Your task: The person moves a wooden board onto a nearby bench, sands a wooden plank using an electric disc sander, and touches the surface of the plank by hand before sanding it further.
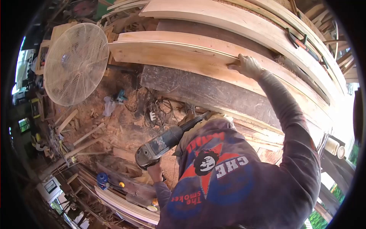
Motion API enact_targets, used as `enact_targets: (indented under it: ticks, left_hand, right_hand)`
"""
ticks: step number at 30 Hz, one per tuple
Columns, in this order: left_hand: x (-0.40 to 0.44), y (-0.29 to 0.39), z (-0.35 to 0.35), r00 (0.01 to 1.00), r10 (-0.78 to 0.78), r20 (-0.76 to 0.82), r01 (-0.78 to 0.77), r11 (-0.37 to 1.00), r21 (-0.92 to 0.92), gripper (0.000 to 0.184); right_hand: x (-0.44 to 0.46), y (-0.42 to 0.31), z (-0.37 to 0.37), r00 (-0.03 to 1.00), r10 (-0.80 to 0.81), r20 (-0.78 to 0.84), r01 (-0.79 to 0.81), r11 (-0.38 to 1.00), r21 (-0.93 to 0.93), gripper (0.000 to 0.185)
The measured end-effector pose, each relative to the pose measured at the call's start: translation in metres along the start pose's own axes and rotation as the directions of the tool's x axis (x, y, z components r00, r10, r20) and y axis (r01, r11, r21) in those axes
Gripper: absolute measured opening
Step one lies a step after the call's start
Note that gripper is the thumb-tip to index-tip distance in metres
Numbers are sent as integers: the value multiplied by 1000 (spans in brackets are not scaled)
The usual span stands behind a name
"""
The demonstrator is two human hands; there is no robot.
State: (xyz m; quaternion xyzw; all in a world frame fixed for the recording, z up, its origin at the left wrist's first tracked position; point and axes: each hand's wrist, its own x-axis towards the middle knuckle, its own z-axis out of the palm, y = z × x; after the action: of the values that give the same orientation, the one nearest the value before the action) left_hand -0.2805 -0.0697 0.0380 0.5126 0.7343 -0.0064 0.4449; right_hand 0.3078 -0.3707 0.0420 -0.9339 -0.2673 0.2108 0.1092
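My left hand (pixel 154 171) is closed around the front of a dark angle grinder (pixel 162 144), at what looks like its side handle; part of the grip is hidden. The grinder hangs low beside my body, its head toward the lower left. With my right arm stretched out, my right hand (pixel 249 67) grips the edge of a long pale wooden board (pixel 179 55), thumb on the near face and fingers over the top. That board lies on a dark, worn timber bench (pixel 202 89), next to other long planks.
A large round fan (pixel 76 64) stands at the left. Tangled cables (pixel 162 110) and wood scraps (pixel 87 139) litter the sawdust-covered floor. Beyond the board are another wide plank (pixel 213 19) and a red-and-black clamp (pixel 303 45). A blue tool (pixel 102 180) rests on timber at lower left.
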Motion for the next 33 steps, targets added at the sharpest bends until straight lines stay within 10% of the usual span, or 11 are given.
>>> enact_targets:
  ticks: [9,11,14,33]
  left_hand:
    - [-41,10,12,997,43,-71,-41,999,34,20]
    - [7,-45,-7,987,-96,126,110,988,-108,25]
    - [29,-46,-11,985,-116,127,112,993,37,25]
    - [68,-14,16,983,-3,181,-58,943,328,24]
  right_hand:
    - [-23,-25,-11,1000,-5,-26,4,999,-34,65]
    - [-31,-8,3,993,-97,-65,104,987,121,64]
    - [-56,-49,-35,980,20,197,-42,994,106,64]
    - [-29,-92,92,986,-168,-18,169,971,169,90]
